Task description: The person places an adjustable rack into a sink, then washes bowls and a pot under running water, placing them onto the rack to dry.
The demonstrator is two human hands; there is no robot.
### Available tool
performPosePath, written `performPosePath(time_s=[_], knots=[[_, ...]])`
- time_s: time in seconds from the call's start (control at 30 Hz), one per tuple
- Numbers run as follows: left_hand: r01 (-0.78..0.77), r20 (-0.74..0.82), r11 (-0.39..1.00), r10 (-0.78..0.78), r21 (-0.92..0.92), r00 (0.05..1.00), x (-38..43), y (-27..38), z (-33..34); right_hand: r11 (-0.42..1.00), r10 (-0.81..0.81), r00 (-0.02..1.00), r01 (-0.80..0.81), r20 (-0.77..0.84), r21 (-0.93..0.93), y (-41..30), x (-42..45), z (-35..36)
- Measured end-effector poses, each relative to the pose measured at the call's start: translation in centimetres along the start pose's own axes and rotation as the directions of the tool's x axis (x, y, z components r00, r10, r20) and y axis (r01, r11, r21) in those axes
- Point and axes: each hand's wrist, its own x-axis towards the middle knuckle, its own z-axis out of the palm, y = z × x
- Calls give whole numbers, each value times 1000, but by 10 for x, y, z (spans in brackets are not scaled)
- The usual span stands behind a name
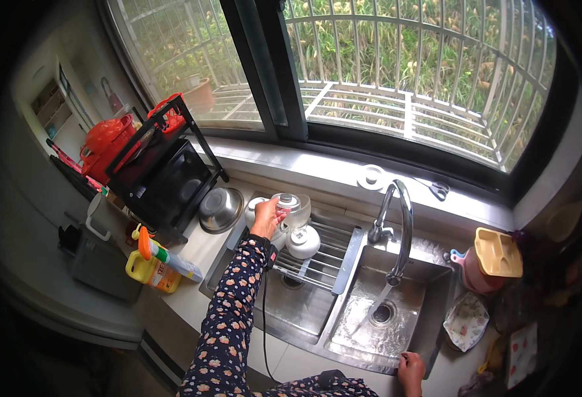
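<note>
My left hand (267, 218) reaches over the roll-up drying rack (328, 248) on the left sink basin (296, 302). Its fingers grip the side of a clear round lid (287, 200) with a grey knob. Just behind and to the right of the lid is a clear container (301, 214). White bowls rest upside down on the rack, one of them (303, 243) in front of the container. At the front rim of the right sink basin (338, 342), my right hand (411, 369) has curled fingers; whether they grip anything is hidden. Water runs from the chrome faucet (406, 223) into this basin.
A steel bowl (221, 211), a spray bottle (172, 258) and a yellow jug (154, 273) stand left, near a black rack (172, 168). Scissors (439, 190) lie on the windowsill. Right of the sink are a yellow divided tray (498, 252) and a patterned dish (465, 322).
</note>
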Motion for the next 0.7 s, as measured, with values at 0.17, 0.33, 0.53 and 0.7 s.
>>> performPosePath(time_s=[0.17, 0.33, 0.53, 0.7], knots=[[32, -25, 998, -30, 53, 999, 15, 0, 0, 996, 47, 999, -46, 11, -79, -6, 0, 3], [6, -23, 988, -2, 155, 1000, 16, 2, 2, 984, 122, 986, -106, 110, -146, -24, 1, -11], [22, -97, 914, 19, 404, 995, 28, 2, 6, 979, 145, 976, -117, 163, -168, -31, 0, -16], [4, -92, 865, 49, 501, 995, 31, -4, 10, 980, 133, 979, -106, 157, -168, -28, 0, -16]])
